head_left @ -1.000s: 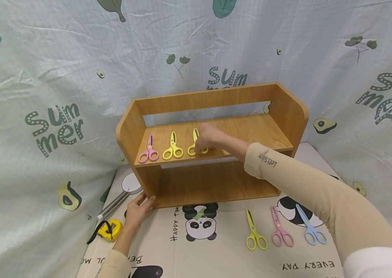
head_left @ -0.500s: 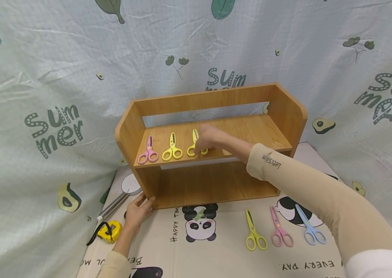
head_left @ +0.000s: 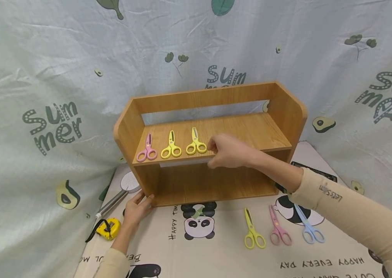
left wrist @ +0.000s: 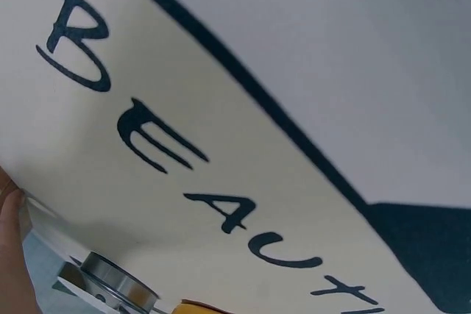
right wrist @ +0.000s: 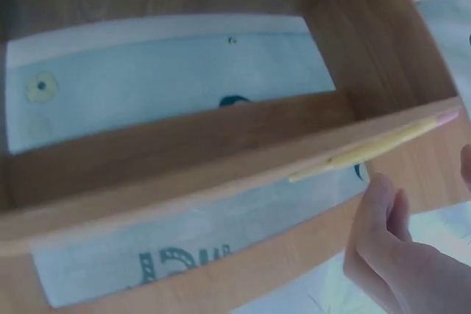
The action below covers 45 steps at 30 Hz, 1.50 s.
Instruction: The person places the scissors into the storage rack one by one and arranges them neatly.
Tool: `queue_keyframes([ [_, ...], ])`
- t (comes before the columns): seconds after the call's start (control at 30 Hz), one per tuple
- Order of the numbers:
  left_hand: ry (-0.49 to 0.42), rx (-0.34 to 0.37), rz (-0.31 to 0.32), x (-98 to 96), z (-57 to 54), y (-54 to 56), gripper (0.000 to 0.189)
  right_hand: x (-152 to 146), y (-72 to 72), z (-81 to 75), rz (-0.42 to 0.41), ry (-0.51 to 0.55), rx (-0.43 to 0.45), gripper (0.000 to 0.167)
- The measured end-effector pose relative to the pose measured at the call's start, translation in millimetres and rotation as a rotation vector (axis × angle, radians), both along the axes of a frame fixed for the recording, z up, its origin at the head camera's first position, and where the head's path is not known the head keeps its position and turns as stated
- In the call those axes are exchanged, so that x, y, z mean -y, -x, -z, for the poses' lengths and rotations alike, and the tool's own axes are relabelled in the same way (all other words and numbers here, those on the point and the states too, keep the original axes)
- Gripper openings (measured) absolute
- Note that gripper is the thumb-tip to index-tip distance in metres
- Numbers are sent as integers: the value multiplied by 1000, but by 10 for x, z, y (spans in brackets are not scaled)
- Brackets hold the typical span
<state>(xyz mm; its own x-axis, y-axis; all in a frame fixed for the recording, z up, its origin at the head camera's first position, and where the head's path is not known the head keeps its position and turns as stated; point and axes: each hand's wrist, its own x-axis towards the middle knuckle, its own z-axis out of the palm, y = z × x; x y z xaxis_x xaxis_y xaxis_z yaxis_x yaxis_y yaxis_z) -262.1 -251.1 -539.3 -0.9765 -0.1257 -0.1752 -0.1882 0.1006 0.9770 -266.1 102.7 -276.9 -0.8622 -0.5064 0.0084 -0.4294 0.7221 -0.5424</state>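
My left hand (head_left: 136,211) holds the lower left front corner of a two-tier wooden shelf (head_left: 213,92); some of its fingers are hidden behind the side panel. On the upper tier lie pink scissors (head_left: 147,148) at the left, then yellow scissors (head_left: 171,145), then a second yellow pair (head_left: 195,143). Just right of that last pair, my right hand (head_left: 230,151) hovers at the upper tier's front edge, fingers loosely bent and holding nothing. In the right wrist view the right hand (right wrist: 405,255) is apart from the yellow scissors (right wrist: 383,143).
On the table lie more scissors: yellow (head_left: 253,231), pink (head_left: 279,229) and blue (head_left: 308,227). Left of the shelf are a round-headed strainer (head_left: 129,183) with a metal handle and a yellow tape measure (head_left: 109,228). A black object (head_left: 314,172) lies at the right, partly hidden by my arm.
My right hand has let go of the second yellow scissors on the upper tier and moved right and toward me. Those scissors stay put. The left hand stays at the shelf's corner.
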Motion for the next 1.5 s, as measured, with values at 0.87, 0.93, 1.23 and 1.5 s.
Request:
queue_keyframes([
  [0.87,-6,-31,-18,-65,-32,-2,69,-1140,-859,1968,224,294,262,53],
  [0.93,-7,-30,-16,-63,-33,1,70,-1140,-912,2130,272,296,273,55],
  [1.23,-7,-21,-21,-49,-19,-11,68,-1053,-1052,2604,435,164,184,58],
  [1.5,-28,-36,-11,-61,-1,-21,69,-1006,-1053,2659,430,117,160,49],
])
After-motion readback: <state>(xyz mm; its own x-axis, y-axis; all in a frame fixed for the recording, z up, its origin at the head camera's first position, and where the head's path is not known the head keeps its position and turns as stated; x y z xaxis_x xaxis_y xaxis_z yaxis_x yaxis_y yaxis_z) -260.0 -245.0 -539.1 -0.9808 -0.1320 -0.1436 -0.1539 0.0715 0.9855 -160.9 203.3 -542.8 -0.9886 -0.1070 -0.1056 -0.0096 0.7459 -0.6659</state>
